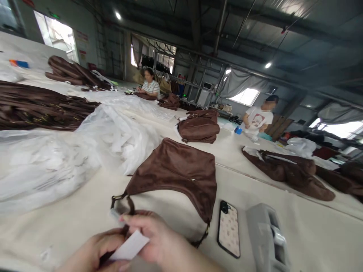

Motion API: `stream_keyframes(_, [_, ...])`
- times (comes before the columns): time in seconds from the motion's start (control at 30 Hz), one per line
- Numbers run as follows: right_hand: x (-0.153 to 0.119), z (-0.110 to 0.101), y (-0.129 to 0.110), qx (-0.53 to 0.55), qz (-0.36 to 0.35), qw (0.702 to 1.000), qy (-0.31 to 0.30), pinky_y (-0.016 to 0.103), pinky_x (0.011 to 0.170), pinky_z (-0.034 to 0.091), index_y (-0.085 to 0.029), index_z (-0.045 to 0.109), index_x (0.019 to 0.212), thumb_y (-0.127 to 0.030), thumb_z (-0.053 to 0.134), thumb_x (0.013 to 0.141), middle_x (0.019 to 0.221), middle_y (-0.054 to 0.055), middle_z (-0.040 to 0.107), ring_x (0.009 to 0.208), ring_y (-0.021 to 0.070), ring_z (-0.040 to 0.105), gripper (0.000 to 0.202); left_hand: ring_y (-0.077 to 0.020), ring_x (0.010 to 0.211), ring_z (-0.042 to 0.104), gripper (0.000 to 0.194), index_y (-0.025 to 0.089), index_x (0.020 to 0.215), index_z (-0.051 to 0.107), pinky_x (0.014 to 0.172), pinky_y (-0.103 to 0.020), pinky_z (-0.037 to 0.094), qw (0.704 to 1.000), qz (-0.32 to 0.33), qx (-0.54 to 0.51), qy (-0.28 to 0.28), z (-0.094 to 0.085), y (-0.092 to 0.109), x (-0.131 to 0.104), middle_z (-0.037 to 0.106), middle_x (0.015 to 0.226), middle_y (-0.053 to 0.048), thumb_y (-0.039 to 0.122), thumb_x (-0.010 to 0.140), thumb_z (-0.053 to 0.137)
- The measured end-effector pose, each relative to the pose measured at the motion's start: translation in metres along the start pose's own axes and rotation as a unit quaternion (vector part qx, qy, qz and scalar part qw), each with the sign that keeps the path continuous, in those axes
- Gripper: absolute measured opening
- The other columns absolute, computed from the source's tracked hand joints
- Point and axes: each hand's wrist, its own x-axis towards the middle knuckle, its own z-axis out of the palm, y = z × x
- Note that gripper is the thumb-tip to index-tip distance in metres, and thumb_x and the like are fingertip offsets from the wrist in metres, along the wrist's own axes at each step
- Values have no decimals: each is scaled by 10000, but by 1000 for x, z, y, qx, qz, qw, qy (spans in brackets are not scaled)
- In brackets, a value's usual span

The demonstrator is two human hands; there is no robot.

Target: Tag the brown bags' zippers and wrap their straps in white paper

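A brown bag (181, 166) lies flat on the pale table (93, 211), its strap side toward me. My left hand (99, 249) is closed on a small white paper (131, 245) at the bottom of the view. Close beside it, my right hand (153, 234) pinches near the left end of the bag's strap (130, 206), fingers closed. A small greyish piece shows at its fingertips. The paper's upper end lies against the right hand. What sits under the fingers is partly hidden.
To the right are a phone (228, 229) and a grey dispenser (266, 234). Clear plastic bags (113, 139) cover the left, near piled brown straps (39, 107). More brown bags (198, 126) lie beyond. Two people (150, 87) are at the far side.
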Motion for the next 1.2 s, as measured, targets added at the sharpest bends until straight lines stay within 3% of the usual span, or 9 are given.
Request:
stream_keyframes(0.1, [-11,-2,-3,59,-13,998,-7,189,400,106,-166,642,658,-301,849,586,454,-106,361,425,36,201,257,-185,864,571,197,184,734,697,821,-251,459,1000,-24,0,17,-19,22,-8,653,947,-53,364,802,653])
stream_keyframes(0.23, [-16,-9,-8,42,-54,998,-3,168,447,252,-168,731,763,-273,886,566,615,-34,558,489,34,365,272,-131,689,511,336,125,716,636,626,-217,414,990,-121,-48,51,-55,21,-28,570,758,-36,442,828,631])
stream_keyframes(0.33, [-16,-13,-6,2,-64,998,-8,196,547,385,-198,754,761,-280,892,561,747,13,647,569,65,478,256,-124,689,503,361,118,854,595,612,-216,402,974,-173,-110,92,-66,10,-46,566,774,-22,466,791,674])
stream_keyframes(0.43, [-16,-13,-3,-32,-72,997,-8,222,588,435,-211,760,777,-311,879,589,692,12,641,593,93,529,244,-104,659,459,383,120,812,567,580,-202,373,971,-187,-100,110,-66,5,-54,522,725,3,494,808,650])
stream_keyframes(0.53, [-15,-11,-1,-37,-79,996,22,246,617,471,-212,757,791,-330,883,579,706,18,656,624,116,571,274,-86,603,399,424,118,709,547,528,-193,332,977,-177,-84,85,-62,7,-54,461,659,17,518,844,591])
stream_keyframes(0.67, [-13,-9,1,-21,-93,994,54,263,652,502,-203,752,801,-339,887,570,758,25,682,656,127,613,300,-101,647,459,382,118,720,567,568,-202,372,984,-141,-78,71,-55,13,-48,531,721,-15,479,806,655])
stream_keyframes(0.83, [-12,-9,3,-23,-96,994,41,245,663,504,-200,747,825,-325,873,605,737,12,678,667,119,625,283,-89,600,452,380,119,667,562,525,-192,337,983,-156,-59,75,-48,15,-42,548,674,-11,455,745,722])
stream_keyframes(1.2, [-13,-10,4,-82,-92,992,25,274,672,503,-175,743,838,-397,859,606,725,24,674,661,134,606,342,-100,616,500,347,129,709,625,561,-196,370,993,-114,2,40,-48,19,-38,577,682,-21,451,839,628])
